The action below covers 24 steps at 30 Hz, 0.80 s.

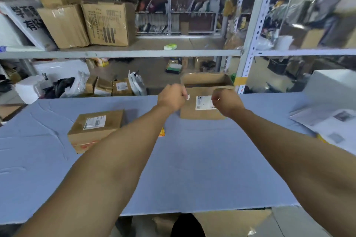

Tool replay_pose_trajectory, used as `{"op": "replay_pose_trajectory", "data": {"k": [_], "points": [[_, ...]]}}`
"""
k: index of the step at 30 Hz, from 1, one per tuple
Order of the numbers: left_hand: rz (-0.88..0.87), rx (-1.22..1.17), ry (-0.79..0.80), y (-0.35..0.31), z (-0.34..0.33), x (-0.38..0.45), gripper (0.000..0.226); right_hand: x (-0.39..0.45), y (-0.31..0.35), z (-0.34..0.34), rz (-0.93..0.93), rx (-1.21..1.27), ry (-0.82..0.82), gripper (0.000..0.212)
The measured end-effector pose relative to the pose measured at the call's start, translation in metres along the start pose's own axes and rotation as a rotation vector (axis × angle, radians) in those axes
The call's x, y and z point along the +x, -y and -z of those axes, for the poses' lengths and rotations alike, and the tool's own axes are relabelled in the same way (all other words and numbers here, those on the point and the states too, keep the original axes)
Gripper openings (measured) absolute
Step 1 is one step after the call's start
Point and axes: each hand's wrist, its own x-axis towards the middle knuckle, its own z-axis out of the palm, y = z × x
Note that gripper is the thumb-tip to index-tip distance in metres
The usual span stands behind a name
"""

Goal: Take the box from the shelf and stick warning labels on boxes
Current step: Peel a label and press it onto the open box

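Observation:
An open-topped cardboard box [200, 114] with a white shipping label [203, 102] stands at the far side of the blue table [192, 159]. Both my hands are raised in front of it. My left hand [171, 97] is closed, pinching a small white paper scrap [188, 97]. My right hand [226, 102] is closed too, with a thin sliver [218, 99] showing at its fingertips; I cannot tell what it is. A second, sealed box [96, 129] with its own shipping label lies at the left of the table. An orange-yellow sticker sheet [161, 132] peeks out from under my left forearm.
Metal shelving [119, 53] runs behind the table, with large cartons [107, 23] on its left part and a small green-white pack [170, 46] in the middle. Parcels and bags [119, 86] sit below it. White papers [331, 121] lie at the table's right.

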Motion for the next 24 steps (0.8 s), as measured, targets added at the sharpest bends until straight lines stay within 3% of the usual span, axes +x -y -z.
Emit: {"op": "replay_pose_trajectory", "data": {"k": [4,8,12,18,24], "points": [[-0.056,0.074,-0.035,-0.029,0.002,0.055,0.02,0.044,-0.011,0.019,-0.014,-0.07,-0.02,0.03],[-0.103,0.143,-0.051,-0.042,-0.005,0.108,0.014,0.087,-0.018,0.028,-0.025,-0.071,-0.029,0.017],[-0.107,0.169,0.003,-0.038,-0.021,0.145,0.014,0.122,-0.02,0.017,0.004,-0.058,-0.027,0.018],[-0.104,0.182,0.053,-0.01,-0.025,0.148,0.016,0.138,-0.003,-0.005,0.065,-0.09,0.019,0.018],[0.02,0.189,0.043,0.052,0.015,0.11,0.016,0.123,0.054,-0.028,0.103,-0.065,0.048,0.017]]}}
